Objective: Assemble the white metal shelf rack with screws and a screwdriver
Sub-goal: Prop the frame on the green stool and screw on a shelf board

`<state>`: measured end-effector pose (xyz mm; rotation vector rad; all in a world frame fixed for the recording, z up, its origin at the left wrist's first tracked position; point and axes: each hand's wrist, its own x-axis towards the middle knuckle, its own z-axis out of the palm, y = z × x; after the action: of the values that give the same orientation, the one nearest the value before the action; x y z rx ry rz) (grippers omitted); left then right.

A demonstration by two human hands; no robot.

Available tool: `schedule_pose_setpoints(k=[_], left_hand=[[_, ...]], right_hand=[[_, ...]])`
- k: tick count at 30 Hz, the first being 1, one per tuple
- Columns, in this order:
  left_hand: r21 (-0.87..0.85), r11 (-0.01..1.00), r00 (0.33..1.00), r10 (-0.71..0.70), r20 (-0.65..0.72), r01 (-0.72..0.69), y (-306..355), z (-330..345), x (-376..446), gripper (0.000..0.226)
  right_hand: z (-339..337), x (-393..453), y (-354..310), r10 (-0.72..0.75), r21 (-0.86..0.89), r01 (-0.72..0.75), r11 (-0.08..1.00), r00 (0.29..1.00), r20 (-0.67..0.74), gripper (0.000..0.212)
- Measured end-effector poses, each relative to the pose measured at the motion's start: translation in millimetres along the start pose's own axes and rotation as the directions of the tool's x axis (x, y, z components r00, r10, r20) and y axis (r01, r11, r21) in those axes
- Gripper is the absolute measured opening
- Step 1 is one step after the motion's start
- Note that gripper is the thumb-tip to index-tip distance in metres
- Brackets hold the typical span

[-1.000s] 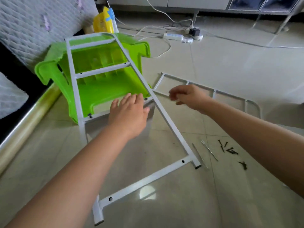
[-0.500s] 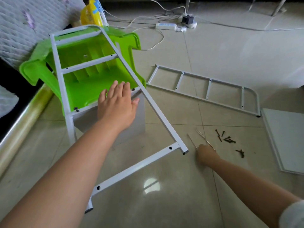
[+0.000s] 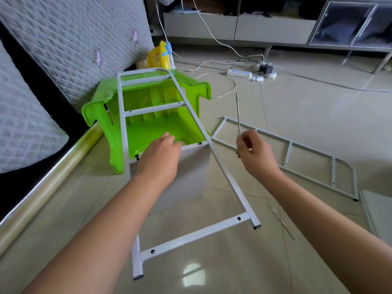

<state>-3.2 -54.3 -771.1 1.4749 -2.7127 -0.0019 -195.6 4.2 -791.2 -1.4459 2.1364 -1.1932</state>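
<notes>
Green stool props the white frame aslant; a second frame lies beyond. Left hand rests flat on the shelf panel; right hand pinches a thin screwdriver upright.

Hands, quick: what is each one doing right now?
Left hand: open, fingers resting on the white shelf panel.
Right hand: closed, pinching the thin screwdriver, shaft pointing up.

Head-worn view, angled down and forward, close over floor
</notes>
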Motion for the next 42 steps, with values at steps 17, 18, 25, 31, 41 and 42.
schedule_pose_setpoints(k=[17, 18, 25, 31, 41, 42], left_hand=[[-0.026, 0.998, 0.978, 0.045, -0.202, -0.051, -50, 2, -19, 0.03], [-0.094, 0.995, 0.976, 0.006, -0.218, -0.027, -54, 1, -22, 0.031], [-0.487, 0.841, 0.971, -0.223, 0.085, 0.236, -90, -13, -42, 0.067], [-0.532, 0.825, 0.974, -0.093, 0.205, 0.19, -99, -4, -47, 0.071], [-0.529, 0.833, 0.961, -0.008, 0.275, 0.158, -106, -4, -38, 0.072], [-0.527, 0.836, 0.962, -0.007, 0.272, 0.155, -106, -5, -38, 0.072]], right_hand=[[41, -1, -54, -0.292, -0.222, 0.335, 0.916, 0.934, 0.208, 0.019], [41, 0, -55, -0.297, -0.235, 0.346, 0.909, 0.93, 0.218, 0.019], [40, 2, -56, -0.322, -0.306, 0.385, 0.871, 0.917, 0.236, 0.017], [43, 4, -68, -0.358, -0.343, 0.442, 0.829, 0.89, 0.282, 0.02], [50, 5, -101, -0.37, 0.149, 0.361, 0.921, 0.929, 0.033, 0.008], [50, 6, -105, -0.344, 0.231, 0.327, 0.916, 0.938, 0.037, 0.004]])
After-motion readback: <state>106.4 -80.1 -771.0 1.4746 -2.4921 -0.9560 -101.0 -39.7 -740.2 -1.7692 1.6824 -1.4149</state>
